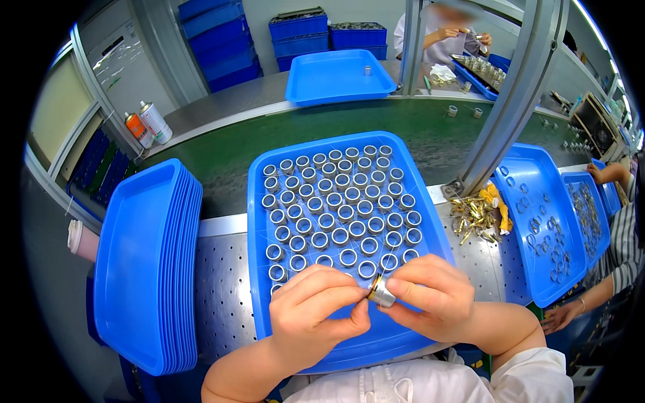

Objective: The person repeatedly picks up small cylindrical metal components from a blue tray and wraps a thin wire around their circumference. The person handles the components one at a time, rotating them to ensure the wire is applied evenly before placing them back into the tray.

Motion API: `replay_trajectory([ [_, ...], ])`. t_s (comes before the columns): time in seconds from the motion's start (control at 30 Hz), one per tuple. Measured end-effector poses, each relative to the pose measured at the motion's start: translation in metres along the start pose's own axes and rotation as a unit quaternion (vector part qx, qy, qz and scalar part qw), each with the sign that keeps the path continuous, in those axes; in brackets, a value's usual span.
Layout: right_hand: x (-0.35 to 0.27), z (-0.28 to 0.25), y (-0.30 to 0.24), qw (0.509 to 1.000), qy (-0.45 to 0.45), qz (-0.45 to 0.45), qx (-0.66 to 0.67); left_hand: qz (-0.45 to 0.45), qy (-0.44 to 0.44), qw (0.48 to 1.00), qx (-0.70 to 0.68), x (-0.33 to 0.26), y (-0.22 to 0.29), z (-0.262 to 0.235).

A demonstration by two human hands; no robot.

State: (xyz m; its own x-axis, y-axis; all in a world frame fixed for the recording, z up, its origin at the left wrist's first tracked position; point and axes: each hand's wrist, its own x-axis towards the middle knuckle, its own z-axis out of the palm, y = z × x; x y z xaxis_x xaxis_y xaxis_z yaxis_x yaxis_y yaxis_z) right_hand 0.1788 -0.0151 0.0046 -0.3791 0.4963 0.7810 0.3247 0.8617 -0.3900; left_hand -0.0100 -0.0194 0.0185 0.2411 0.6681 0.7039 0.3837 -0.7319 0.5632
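Over the near part of a blue tray point(256, 221), my right hand point(433, 299) grips a short silver metal cylinder point(383, 294) between thumb and fingers. The cylinder is tilted, with a gold-coloured band near its left end. At that end my left hand point(312, 312) is closed in a pinch, its fingertips touching or nearly touching the cylinder. Whatever the left fingers hold, if anything, is too small to make out. Beyond both hands, many similar hollow metal cylinders point(339, 235) stand upright in loose rows in the tray. My hands hide some of the nearest ones.
Nested blue trays point(138, 269) stand on the left. Brass-coloured pieces point(470, 216) lie beside a metal post point(514, 87); further right, a blue tray point(547, 295) holds metal rings. Behind the green belt point(228, 144) is another blue tray point(329, 70). Other people work at the far right and back.
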Motion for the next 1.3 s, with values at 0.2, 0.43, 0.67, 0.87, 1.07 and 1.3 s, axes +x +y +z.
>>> replay_trajectory([
  [0.2,0.004,0.000,-0.001,0.992,0.017,0.075,0.101,0.012,0.023,1.000,0.002,-0.002,-0.004,0.004],
  [0.43,0.003,0.000,0.001,1.000,0.009,0.019,0.012,-0.002,0.018,1.000,0.002,-0.002,-0.004,0.003],
  [0.67,-0.001,0.007,-0.004,0.991,0.043,0.097,0.085,0.015,0.031,0.999,-0.001,-0.005,-0.007,0.005],
  [0.87,0.000,0.004,-0.005,0.972,0.044,0.170,0.155,0.015,0.027,1.000,0.006,-0.002,-0.005,0.005],
  [1.07,0.002,-0.002,0.001,0.998,0.011,0.060,0.036,-0.161,-0.042,0.976,-0.140,-0.001,-0.008,-0.003],
  [1.3,0.000,-0.001,0.002,0.999,0.014,0.040,0.014,-0.123,-0.039,0.984,-0.122,-0.002,-0.009,0.000],
])
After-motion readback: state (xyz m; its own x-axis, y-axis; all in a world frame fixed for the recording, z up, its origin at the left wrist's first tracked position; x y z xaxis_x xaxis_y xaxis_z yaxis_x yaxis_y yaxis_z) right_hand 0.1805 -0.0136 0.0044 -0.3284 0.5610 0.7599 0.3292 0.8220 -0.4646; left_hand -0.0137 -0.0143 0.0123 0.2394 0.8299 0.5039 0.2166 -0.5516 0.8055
